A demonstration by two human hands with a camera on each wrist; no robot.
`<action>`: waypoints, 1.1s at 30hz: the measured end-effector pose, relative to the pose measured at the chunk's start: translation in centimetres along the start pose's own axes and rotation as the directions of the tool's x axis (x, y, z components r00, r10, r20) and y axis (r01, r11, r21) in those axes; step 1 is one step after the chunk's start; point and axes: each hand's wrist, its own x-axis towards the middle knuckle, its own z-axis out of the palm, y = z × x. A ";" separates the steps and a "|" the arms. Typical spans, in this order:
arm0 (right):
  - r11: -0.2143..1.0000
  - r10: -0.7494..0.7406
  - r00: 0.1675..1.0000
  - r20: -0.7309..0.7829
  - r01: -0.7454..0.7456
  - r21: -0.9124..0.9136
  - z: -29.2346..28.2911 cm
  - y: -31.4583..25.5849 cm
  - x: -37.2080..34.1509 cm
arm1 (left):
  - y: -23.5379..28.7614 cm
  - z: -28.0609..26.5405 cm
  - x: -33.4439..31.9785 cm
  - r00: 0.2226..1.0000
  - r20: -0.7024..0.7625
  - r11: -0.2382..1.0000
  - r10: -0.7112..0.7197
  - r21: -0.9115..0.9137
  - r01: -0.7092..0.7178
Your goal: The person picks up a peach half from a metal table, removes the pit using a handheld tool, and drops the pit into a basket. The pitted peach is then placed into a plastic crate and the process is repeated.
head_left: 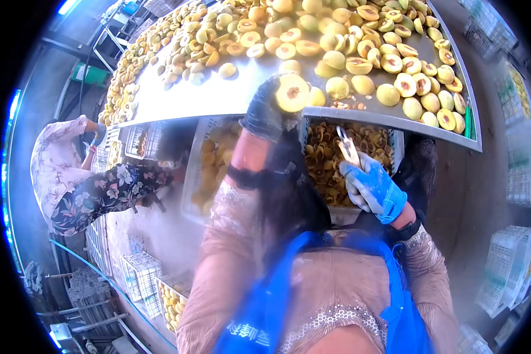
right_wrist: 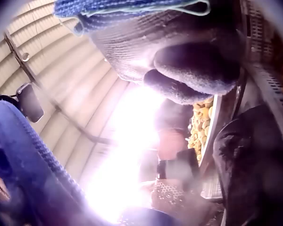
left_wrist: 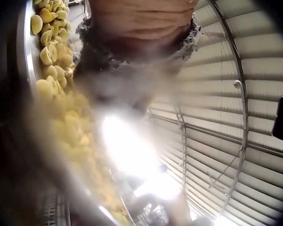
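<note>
In the head view my left hand (head_left: 262, 110), in a dark glove, holds a yellow peach half (head_left: 292, 92) at the near edge of the metal table, cut face up. My right hand (head_left: 373, 186), in a blue and grey glove, grips a slim metal pitting tool (head_left: 348, 147), its narrow looped tip pointing towards the table. Below that tool stands a crate (head_left: 397, 147) of brownish peach scraps. The left wrist view shows a blurred dark glove (left_wrist: 118, 84) against glare. Curled grey glove fingers (right_wrist: 193, 70) fill the top of the right wrist view, where the tool is hidden.
Many peach halves (head_left: 405, 84) cover the metal table (head_left: 366, 117), with a green-handled item (head_left: 468, 122) at its right corner. A white crate (head_left: 190, 194) of peach pieces stands left of my legs. Another person (head_left: 71, 171) bends at the left. Stacked crates (head_left: 504, 265) line the right.
</note>
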 end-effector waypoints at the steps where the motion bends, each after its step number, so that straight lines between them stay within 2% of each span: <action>1: 0.999 -0.024 1.000 0.009 0.024 -0.023 0.7 -0.4 0.0 | 0.1 0.6 -1.1 0.977 -0.050 0.941 -0.207 -0.284 0.185; 2: 1.000 -0.025 1.000 0.000 0.025 -0.008 1.6 -0.9 0.0 | -0.3 0.6 -1.9 0.976 -0.019 0.942 -0.219 -0.266 0.206; 4: 0.998 -0.056 0.998 -0.004 0.055 -0.031 2.5 -1.4 -0.1 | -1.7 2.1 -3.3 0.998 -0.047 0.992 -0.031 -0.124 0.025; 5: 0.996 -0.075 0.997 -0.007 0.075 -0.052 2.8 -1.4 -0.1 | -2.2 2.5 -3.8 0.989 0.035 0.982 0.142 0.121 -0.145; 6: 0.993 -0.095 0.995 -0.012 0.094 -0.073 3.0 -1.3 0.0 | -2.8 2.8 -4.4 0.941 0.118 0.868 0.316 0.365 -0.337; 7: 0.989 -0.111 0.994 -0.015 0.109 -0.096 3.2 -1.1 0.0 | -3.3 3.2 -4.9 0.860 0.194 0.682 0.472 0.537 -0.496; 9: 0.981 -0.144 0.989 -0.026 0.139 -0.134 3.5 -0.6 0.2 | -3.1 3.7 -6.0 0.862 0.230 0.685 0.452 0.529 -0.500; 11: 0.978 -0.156 0.987 -0.037 0.149 -0.145 3.7 0.0 0.6 | -4.7 3.3 -6.3 0.889 0.130 0.766 0.438 0.463 -0.445; 12: 0.982 -0.150 0.988 -0.040 0.144 -0.125 3.9 0.3 0.7 | -5.1 2.9 -6.5 0.881 0.143 0.681 0.450 0.584 -0.442; 14: 0.993 -0.113 0.993 -0.045 0.112 -0.040 4.1 0.5 0.6 | -5.8 2.5 -6.8 0.841 0.203 0.414 0.502 0.797 -0.440; 16: 0.996 -0.083 0.996 -0.025 0.084 0.008 4.1 0.8 0.3 | -6.6 2.3 -7.0 0.770 0.314 0.042 0.555 0.914 -0.403; 19: 0.996 -0.034 0.999 0.012 0.033 0.079 4.1 1.4 0.0 | -10.3 1.7 -7.4 0.745 0.193 0.296 0.638 0.832 -0.469; 20: 0.996 -0.032 0.999 0.036 0.030 0.080 4.1 1.5 -0.1 | -10.2 2.6 -7.0 0.799 0.092 0.478 0.594 0.759 -0.442; 23: 0.997 -0.027 0.994 0.103 0.019 0.079 3.4 1.7 -0.6 | -8.0 4.6 -8.2 0.889 -0.019 0.779 0.457 0.491 -0.390; 25: 0.997 -0.024 0.989 0.148 0.012 0.077 2.8 1.9 -1.0 | -6.4 4.0 -8.5 0.835 0.236 0.514 0.497 0.695 -0.502; 27: 0.996 -0.087 0.977 0.193 0.085 0.019 2.0 2.7 -1.0 | -5.2 4.2 -8.8 0.787 0.400 0.348 0.469 0.736 -0.581; 28: 0.996 -0.074 0.974 0.216 0.063 0.058 1.8 2.7 -1.1 | -4.6 4.7 -9.0 0.774 0.435 0.341 0.459 0.719 -0.606; 29: 0.995 -0.061 0.969 0.238 0.039 0.095 1.8 2.6 -1.2 | -4.8 4.7 -8.8 0.822 0.395 0.472 0.410 0.679 -0.562; 31: 0.947 0.048 0.956 0.289 -0.136 0.292 1.7 1.6 -2.0 | -5.2 4.8 -8.4 0.902 0.308 0.705 0.302 0.565 -0.429; 32: 0.885 0.055 0.927 0.372 -0.218 0.412 1.3 1.9 -2.2 | -4.1 4.9 -8.1 0.903 0.368 0.711 0.224 0.571 -0.409; 33: 0.861 0.050 0.916 0.397 -0.241 0.448 1.2 2.2 -2.3 | -3.6 4.9 -7.8 0.894 0.423 0.715 0.144 0.580 -0.390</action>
